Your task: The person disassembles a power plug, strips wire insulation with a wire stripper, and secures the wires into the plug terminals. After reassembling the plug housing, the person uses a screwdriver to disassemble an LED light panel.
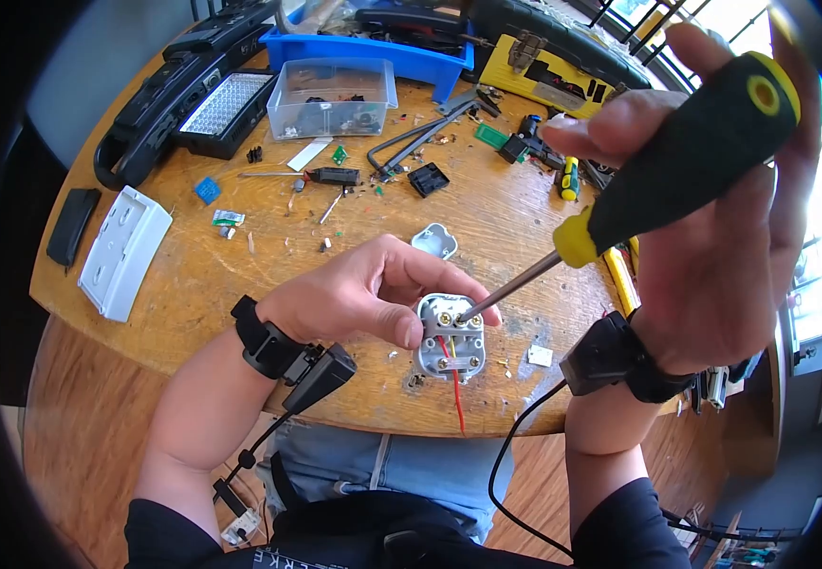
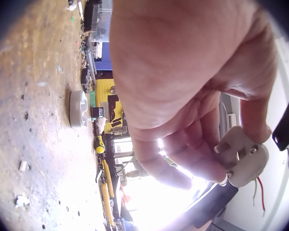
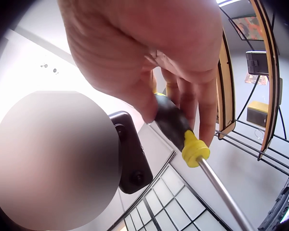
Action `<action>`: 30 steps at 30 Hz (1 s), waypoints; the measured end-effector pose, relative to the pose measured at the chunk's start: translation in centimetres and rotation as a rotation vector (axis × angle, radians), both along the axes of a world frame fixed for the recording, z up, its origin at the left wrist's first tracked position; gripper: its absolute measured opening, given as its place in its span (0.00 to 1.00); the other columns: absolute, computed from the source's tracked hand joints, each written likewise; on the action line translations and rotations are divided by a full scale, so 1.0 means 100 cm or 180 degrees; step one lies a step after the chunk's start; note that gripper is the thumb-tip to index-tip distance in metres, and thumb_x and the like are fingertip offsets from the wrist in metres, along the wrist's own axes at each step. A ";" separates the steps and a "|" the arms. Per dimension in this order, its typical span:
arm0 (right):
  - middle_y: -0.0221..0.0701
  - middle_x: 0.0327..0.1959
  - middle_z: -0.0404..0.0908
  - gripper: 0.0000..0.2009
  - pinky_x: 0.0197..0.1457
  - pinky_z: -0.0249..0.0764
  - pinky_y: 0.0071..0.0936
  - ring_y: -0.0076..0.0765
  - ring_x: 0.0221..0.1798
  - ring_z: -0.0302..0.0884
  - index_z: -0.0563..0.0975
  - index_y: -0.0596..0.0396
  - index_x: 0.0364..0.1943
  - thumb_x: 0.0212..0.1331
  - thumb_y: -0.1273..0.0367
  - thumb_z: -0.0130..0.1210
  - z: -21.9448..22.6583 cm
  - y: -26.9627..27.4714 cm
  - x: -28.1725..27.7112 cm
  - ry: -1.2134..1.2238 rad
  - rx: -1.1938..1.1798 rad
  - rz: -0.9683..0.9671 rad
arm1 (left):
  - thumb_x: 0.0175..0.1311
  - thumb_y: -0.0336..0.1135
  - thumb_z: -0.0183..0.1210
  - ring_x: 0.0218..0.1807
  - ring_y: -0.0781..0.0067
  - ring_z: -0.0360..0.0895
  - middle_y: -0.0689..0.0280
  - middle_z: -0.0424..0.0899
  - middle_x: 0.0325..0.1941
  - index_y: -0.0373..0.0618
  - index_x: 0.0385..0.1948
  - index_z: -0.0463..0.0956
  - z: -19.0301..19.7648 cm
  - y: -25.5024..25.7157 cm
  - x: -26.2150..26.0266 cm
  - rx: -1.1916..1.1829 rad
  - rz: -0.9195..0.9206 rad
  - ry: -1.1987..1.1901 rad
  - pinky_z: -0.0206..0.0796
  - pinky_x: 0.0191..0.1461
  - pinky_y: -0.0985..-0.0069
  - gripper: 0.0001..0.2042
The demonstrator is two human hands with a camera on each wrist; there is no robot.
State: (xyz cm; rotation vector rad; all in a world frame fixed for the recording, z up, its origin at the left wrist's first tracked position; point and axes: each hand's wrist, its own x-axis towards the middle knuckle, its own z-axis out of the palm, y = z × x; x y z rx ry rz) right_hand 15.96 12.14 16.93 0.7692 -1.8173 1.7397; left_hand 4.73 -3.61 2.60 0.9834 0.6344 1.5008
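My left hand [image 1: 340, 289] holds an opened white electrical plug [image 1: 426, 358] by its sides, above the table's near edge. Brass screws show inside it, and a red wire [image 1: 458, 403] trails from its lower end beside a yellow-green one. In the left wrist view, metal pins stick out of the plug's back [image 2: 248, 168]. The fingers of my right hand [image 1: 710, 275] grip the black and yellow handle of a screwdriver [image 1: 695, 156]. Its shaft slants down to the left, with the tip at the plug's upper screws. Just beyond the plug lies its cover [image 1: 434, 240].
Another screwdriver [image 1: 333, 176], a hacksaw [image 1: 420, 137] and a small black square box [image 1: 428, 178] lie farther back. Behind them stand a clear plastic bin [image 1: 330, 100] and a blue tray [image 1: 439, 68]. A white casing [image 1: 126, 251] sits at the left.
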 end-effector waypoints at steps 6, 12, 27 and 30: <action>0.53 0.59 0.61 0.26 0.46 0.75 0.55 0.48 0.48 0.76 0.53 0.51 0.64 0.65 0.58 0.41 -0.003 -0.005 0.000 0.0073 -0.0025 -0.0238 | 0.42 0.44 0.72 0.49 0.73 0.77 0.56 0.78 0.50 0.31 0.50 0.72 0.003 0.000 0.002 -0.0049 0.0005 -0.0070 0.66 0.55 0.77 0.34; 0.52 0.58 0.62 0.25 0.46 0.75 0.54 0.48 0.47 0.77 0.53 0.52 0.63 0.65 0.58 0.41 0.000 0.012 0.005 0.0106 -0.0088 -0.0449 | 0.35 0.57 0.72 0.41 0.67 0.79 0.54 0.81 0.38 0.31 0.43 0.75 0.011 0.000 0.007 -0.0357 0.0322 0.0121 0.70 0.46 0.75 0.38; 0.52 0.54 0.64 0.25 0.45 0.76 0.52 0.47 0.45 0.77 0.54 0.53 0.62 0.65 0.58 0.41 -0.004 0.016 0.010 0.0141 -0.0140 -0.0744 | 0.38 0.57 0.71 0.40 0.66 0.79 0.54 0.81 0.37 0.31 0.44 0.74 0.007 0.002 0.009 -0.0311 0.0327 0.0201 0.70 0.44 0.75 0.37; 0.51 0.54 0.64 0.25 0.45 0.76 0.52 0.47 0.45 0.77 0.55 0.53 0.62 0.65 0.58 0.41 -0.004 0.022 0.018 0.0148 -0.0145 -0.0797 | 0.38 0.56 0.71 0.40 0.65 0.79 0.53 0.81 0.36 0.31 0.44 0.74 0.007 0.002 0.011 -0.0311 0.0393 0.0039 0.70 0.43 0.75 0.36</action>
